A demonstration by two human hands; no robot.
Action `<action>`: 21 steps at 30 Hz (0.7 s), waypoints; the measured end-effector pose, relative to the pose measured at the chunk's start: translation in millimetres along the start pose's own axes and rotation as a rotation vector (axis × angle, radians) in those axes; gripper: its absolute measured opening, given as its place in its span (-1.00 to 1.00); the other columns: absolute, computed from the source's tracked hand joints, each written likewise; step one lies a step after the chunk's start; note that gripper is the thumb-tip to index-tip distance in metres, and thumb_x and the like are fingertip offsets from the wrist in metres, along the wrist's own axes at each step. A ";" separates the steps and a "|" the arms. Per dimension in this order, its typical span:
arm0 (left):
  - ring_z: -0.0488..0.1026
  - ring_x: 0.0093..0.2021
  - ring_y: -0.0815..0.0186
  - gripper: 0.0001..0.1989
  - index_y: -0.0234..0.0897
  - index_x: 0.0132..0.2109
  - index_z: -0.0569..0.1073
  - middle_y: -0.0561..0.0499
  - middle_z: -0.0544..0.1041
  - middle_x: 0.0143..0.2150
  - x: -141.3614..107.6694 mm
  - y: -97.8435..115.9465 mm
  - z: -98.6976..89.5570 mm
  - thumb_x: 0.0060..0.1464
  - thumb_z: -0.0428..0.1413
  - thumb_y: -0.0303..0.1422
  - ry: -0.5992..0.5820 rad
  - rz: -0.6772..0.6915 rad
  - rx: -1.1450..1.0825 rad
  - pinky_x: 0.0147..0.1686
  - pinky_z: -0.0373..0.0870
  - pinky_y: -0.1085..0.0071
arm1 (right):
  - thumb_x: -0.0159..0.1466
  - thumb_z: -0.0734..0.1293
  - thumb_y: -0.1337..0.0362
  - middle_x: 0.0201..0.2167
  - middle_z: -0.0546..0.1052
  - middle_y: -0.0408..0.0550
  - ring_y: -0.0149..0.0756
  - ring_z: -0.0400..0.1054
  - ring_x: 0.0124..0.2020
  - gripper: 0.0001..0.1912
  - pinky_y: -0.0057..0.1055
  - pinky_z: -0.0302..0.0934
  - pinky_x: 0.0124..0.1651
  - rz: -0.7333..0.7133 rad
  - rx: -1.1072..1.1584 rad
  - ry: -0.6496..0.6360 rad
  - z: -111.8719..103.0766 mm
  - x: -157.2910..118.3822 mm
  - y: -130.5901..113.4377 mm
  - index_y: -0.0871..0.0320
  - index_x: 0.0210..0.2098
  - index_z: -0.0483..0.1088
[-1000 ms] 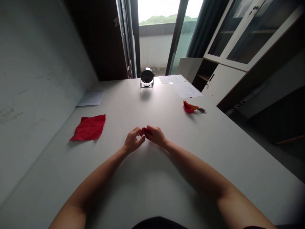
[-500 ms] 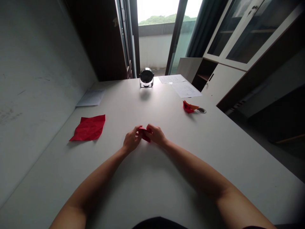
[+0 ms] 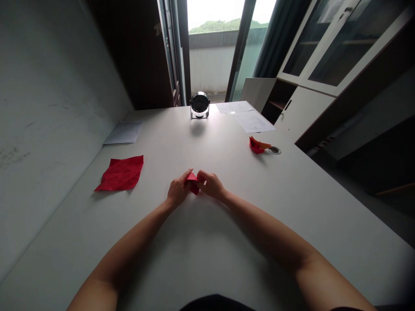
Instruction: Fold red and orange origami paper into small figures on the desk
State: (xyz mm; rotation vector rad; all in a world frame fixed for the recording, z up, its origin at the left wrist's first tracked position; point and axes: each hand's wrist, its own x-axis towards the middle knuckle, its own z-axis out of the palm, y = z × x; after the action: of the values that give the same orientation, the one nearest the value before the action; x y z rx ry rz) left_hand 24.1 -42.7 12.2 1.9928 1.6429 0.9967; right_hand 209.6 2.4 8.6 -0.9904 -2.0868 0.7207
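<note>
A small piece of folded red paper (image 3: pixel 193 184) is held between my two hands, just above the middle of the white table (image 3: pixel 207 242). My left hand (image 3: pixel 178 190) grips its left side, the fingers closed on it. On the other side, my right hand (image 3: pixel 210 185) pinches the right edge with bent fingers. Part of the paper is hidden behind the fingers, so its full folded shape cannot be made out.
A creased red sheet (image 3: pixel 121 173) lies at the left. To the right, red and orange folded paper boats (image 3: pixel 257 145) sit against a tape roll (image 3: pixel 275 150). A round black device on a stand (image 3: pixel 199 105) and printed papers (image 3: pixel 254 121) are farther back.
The folded red paper has turned and shifted slightly left, showing more of its top face. My right hand has moved a little left, its fingers more curled.
</note>
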 end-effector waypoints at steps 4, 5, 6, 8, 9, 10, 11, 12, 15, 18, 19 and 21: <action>0.56 -0.20 0.17 -0.43 -0.06 0.31 0.37 -0.06 0.63 -0.03 -0.1 -2.3 0.3 0.16 0.05 -0.46 0.011 -0.012 -0.030 -0.13 0.43 0.29 | 0.15 0.31 0.30 -0.53 0.45 -0.20 -0.42 0.22 -0.53 -0.92 -0.48 0.03 -0.39 0.013 -0.055 0.036 1.1 -0.1 -1.7 0.10 -0.41 0.28; 0.56 -0.19 0.16 -0.43 -0.06 0.30 0.38 -0.06 0.64 -0.03 -0.1 -2.5 0.0 0.15 0.05 -0.48 0.006 -0.015 -0.039 -0.11 0.43 0.28 | 0.15 0.31 0.30 -0.54 0.43 -0.20 -0.42 0.22 -0.54 -0.92 -0.48 0.02 -0.40 0.022 -0.063 0.048 1.3 0.2 -1.4 0.09 -0.41 0.28; 0.56 -0.18 0.16 -0.42 -0.06 0.29 0.39 -0.05 0.64 -0.03 0.0 -2.6 -0.5 0.14 0.05 -0.49 0.003 -0.017 -0.047 -0.09 0.43 0.27 | 0.15 0.31 0.30 -0.55 0.42 -0.21 -0.42 0.21 -0.54 -0.92 -0.48 0.02 -0.40 0.032 -0.066 0.061 1.4 0.5 -0.9 0.09 -0.40 0.27; 0.57 -0.13 0.15 -0.41 -0.06 0.28 0.41 -0.04 0.63 0.00 0.3 -3.0 -1.5 0.12 0.04 -0.53 -0.004 -0.019 -0.068 -0.05 0.44 0.26 | 0.16 0.30 0.29 -0.55 0.41 -0.23 -0.42 0.20 -0.54 -0.93 -0.48 0.04 -0.40 0.054 -0.039 0.081 1.6 1.1 0.4 0.09 -0.38 0.27; 0.57 -0.09 0.14 -0.41 -0.05 0.27 0.41 -0.02 0.62 0.02 0.6 -3.4 -1.7 0.11 0.04 -0.53 -0.007 -0.021 -0.089 -0.02 0.43 0.24 | 0.17 0.30 0.29 -0.55 0.41 -0.23 -0.42 0.20 -0.54 -0.93 -0.48 0.05 -0.40 0.062 0.001 0.076 1.6 1.4 1.2 0.08 -0.35 0.28; 0.56 -0.05 0.14 -0.41 -0.04 0.26 0.42 -0.01 0.61 0.05 1.0 -4.0 -1.7 0.11 0.04 -0.53 -0.011 -0.025 -0.121 0.02 0.43 0.22 | 0.18 0.29 0.28 -0.54 0.42 -0.24 -0.41 0.21 -0.53 -0.93 -0.48 0.08 -0.39 0.066 0.059 0.061 1.8 1.7 2.2 0.08 -0.31 0.30; 0.56 -0.01 0.13 -0.43 -0.04 0.25 0.43 0.00 0.60 0.08 1.5 -4.8 -1.4 0.12 0.04 -0.53 -0.013 -0.030 -0.164 0.06 0.41 0.20 | 0.20 0.28 0.27 -0.52 0.45 -0.23 -0.41 0.23 -0.52 -0.91 -0.48 0.10 -0.38 0.062 0.129 0.041 2.0 2.1 3.4 0.07 -0.27 0.32; 0.54 0.04 0.13 -0.44 -0.04 0.24 0.44 0.02 0.59 0.10 2.2 -5.8 -0.8 0.12 0.05 -0.52 -0.014 -0.038 -0.214 0.11 0.40 0.18 | 0.22 0.27 0.27 -0.50 0.47 -0.22 -0.40 0.27 -0.50 -0.88 -0.47 0.13 -0.36 0.054 0.200 0.023 2.4 2.6 4.8 0.07 -0.23 0.34; 0.46 0.18 0.14 -0.47 -0.06 0.22 0.47 0.04 0.54 0.17 4.7 -9.0 2.3 0.11 0.06 -0.49 -0.013 -0.075 -0.400 0.22 0.33 0.15 | 0.23 0.28 0.25 -0.41 0.52 -0.15 -0.35 0.36 -0.41 -0.84 -0.43 0.21 -0.28 0.034 0.381 0.003 3.6 4.9 9.5 0.09 -0.18 0.39; 0.41 0.24 0.16 -0.44 -0.13 0.22 0.47 0.02 0.51 0.21 7.7 -11.0 3.8 0.06 0.05 -0.51 -0.051 -0.100 -0.610 0.27 0.27 0.14 | 0.22 0.31 0.21 -0.43 0.51 -0.13 -0.33 0.38 -0.40 -0.83 -0.40 0.25 -0.28 0.079 0.571 -0.003 2.8 8.0 13.3 0.12 -0.21 0.41; 0.41 0.23 0.16 -0.44 -0.15 0.22 0.47 0.00 0.51 0.20 8.6 -11.2 3.3 0.05 0.06 -0.52 -0.077 -0.108 -0.672 0.28 0.27 0.14 | 0.22 0.32 0.20 -0.43 0.51 -0.13 -0.32 0.38 -0.41 -0.82 -0.39 0.26 -0.29 0.105 0.631 -0.010 1.8 8.9 14.0 0.12 -0.20 0.41; 0.42 0.22 0.14 -0.45 -0.18 0.21 0.47 -0.04 0.52 0.19 10.0 -11.2 0.6 0.05 0.09 -0.49 -0.140 -0.130 -0.757 0.27 0.27 0.13 | 0.20 0.35 0.19 -0.43 0.52 -0.12 -0.32 0.39 -0.40 -0.80 -0.37 0.30 -0.27 0.159 0.714 -0.013 -0.9 10.5 14.7 0.12 -0.20 0.42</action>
State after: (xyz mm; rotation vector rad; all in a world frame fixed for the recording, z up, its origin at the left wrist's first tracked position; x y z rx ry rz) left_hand 17.5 -30.3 7.1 1.3882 1.0686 1.1694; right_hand 211.7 19.2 2.2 -0.7343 -1.5638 1.4226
